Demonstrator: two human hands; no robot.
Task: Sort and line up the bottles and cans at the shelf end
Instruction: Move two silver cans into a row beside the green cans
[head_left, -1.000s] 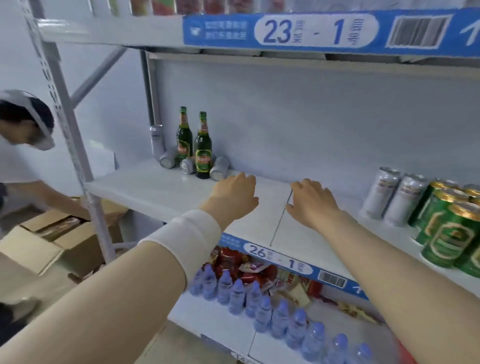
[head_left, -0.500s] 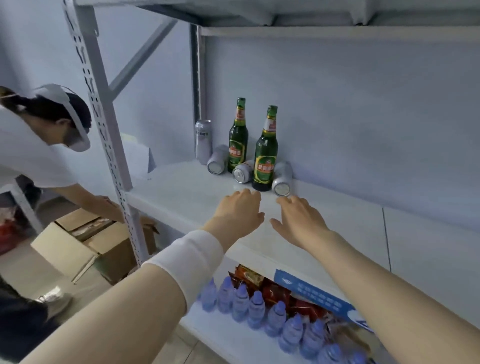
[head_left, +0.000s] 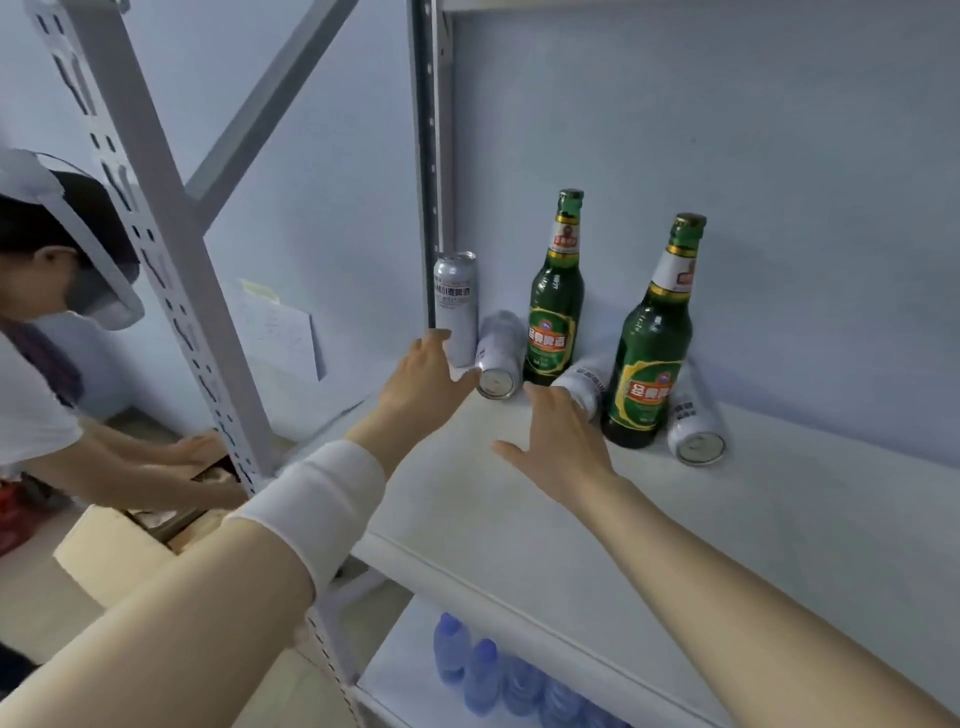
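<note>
Two green beer bottles stand upright at the back of the white shelf (head_left: 519, 519), the left bottle (head_left: 555, 301) and the right bottle (head_left: 652, 353). A silver can (head_left: 456, 306) stands upright in the corner. Three silver cans lie on their sides: one (head_left: 500, 358) beside the upright can, one (head_left: 584, 382) between the bottles, one (head_left: 693, 431) right of the right bottle. My left hand (head_left: 423, 382) reaches the base of the upright can, fingers apart. My right hand (head_left: 563, 441) hovers open in front of the middle lying can, partly hiding it.
A grey shelf upright (head_left: 156, 249) stands at the left. Beyond it another person (head_left: 57, 322) bends over a cardboard box (head_left: 114, 551) on the floor. Several blue-capped water bottles (head_left: 483, 675) fill the shelf below.
The view has closed in on the shelf end. Both hands have moved forward to the cans; the left now reaches the upright can, the right reaches the lying can between the bottles.
</note>
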